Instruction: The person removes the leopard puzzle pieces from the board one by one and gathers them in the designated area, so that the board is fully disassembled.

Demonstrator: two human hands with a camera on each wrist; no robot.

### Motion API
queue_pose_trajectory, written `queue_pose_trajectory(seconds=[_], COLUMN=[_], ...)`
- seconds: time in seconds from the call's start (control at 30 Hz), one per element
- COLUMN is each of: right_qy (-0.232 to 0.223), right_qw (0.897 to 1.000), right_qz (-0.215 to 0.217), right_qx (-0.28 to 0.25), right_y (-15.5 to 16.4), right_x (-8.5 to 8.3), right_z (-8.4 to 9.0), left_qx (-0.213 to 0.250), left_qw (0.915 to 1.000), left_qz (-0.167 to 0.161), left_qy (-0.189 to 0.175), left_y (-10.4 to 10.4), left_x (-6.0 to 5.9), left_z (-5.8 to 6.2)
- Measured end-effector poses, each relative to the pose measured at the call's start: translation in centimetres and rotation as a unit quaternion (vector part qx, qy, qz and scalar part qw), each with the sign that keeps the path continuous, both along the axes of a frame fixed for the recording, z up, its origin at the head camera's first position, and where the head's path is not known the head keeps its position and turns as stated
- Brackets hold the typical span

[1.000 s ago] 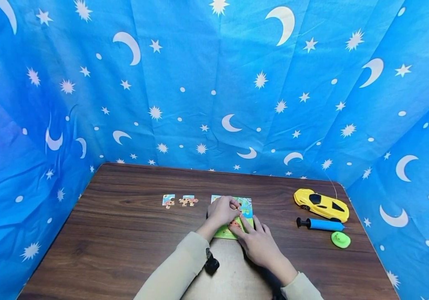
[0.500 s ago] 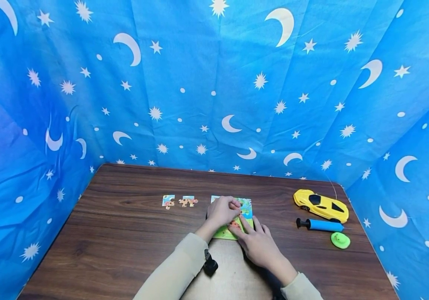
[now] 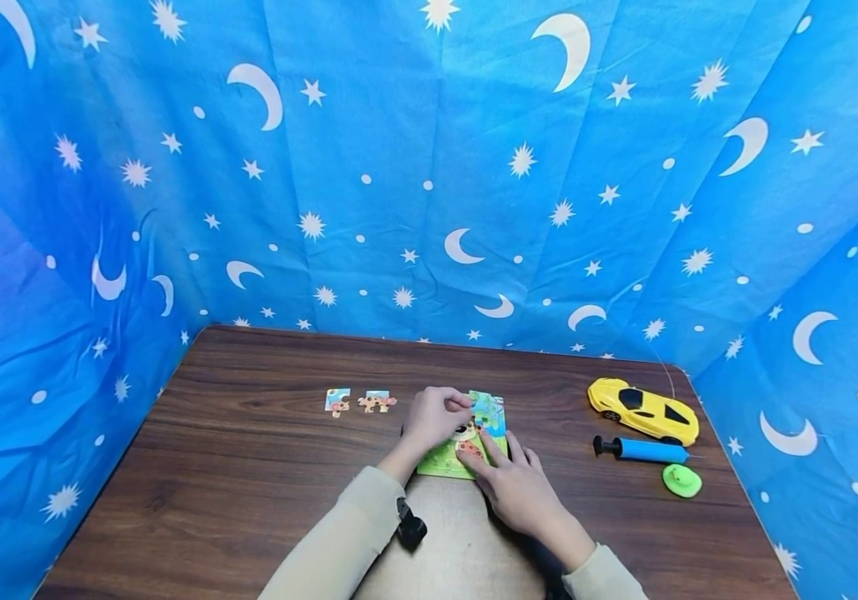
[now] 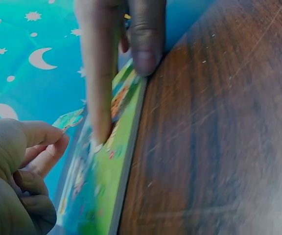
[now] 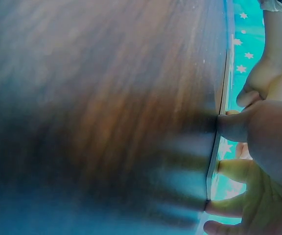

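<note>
— Where's the piece?
— Pinched in the left hand [image 3: 432, 419], at the puzzle's [image 3: 444, 460] 12 o'clock edge; right hand [image 3: 516, 492] flat, fingers straight, pressing the board.
— Risk?
— Misaligned tabs could jam or shift it.

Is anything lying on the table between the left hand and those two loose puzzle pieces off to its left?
Nothing visible does. In the head view the left hand pinches a piece over the puzzle board, and the two loose pieces lie to its left with only bare table between. The right hand rests on the board's near right side.
</note>
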State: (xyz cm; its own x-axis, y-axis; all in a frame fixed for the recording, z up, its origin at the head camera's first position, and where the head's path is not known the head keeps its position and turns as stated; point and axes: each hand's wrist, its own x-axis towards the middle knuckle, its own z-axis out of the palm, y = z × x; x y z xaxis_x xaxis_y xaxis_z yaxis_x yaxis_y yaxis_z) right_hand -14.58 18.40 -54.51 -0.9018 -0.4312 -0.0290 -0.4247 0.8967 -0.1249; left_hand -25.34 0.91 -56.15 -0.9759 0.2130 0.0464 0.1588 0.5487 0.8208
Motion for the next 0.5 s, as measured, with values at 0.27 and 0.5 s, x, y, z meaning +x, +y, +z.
queue_pose_trajectory(seconds=[0.27,0.5], right_qy=[0.009,0.006], right_qw=[1.000,1.000], right_qz=[0.005,0.003], right_qx=[0.001,0.000], right_y=[0.1,0.1], right_x=[-0.1,-0.2], right_z=[-0.3,-0.6], left_qx=[0.024,0.023], left_qw=[0.9993,0.9964], left_qz=[0.028,0.079], left_qy=[0.010,0.023], left_y=[-2.7,-5.5], left_x=[-0.1,-0.3], left_z=[0.8,1.1])
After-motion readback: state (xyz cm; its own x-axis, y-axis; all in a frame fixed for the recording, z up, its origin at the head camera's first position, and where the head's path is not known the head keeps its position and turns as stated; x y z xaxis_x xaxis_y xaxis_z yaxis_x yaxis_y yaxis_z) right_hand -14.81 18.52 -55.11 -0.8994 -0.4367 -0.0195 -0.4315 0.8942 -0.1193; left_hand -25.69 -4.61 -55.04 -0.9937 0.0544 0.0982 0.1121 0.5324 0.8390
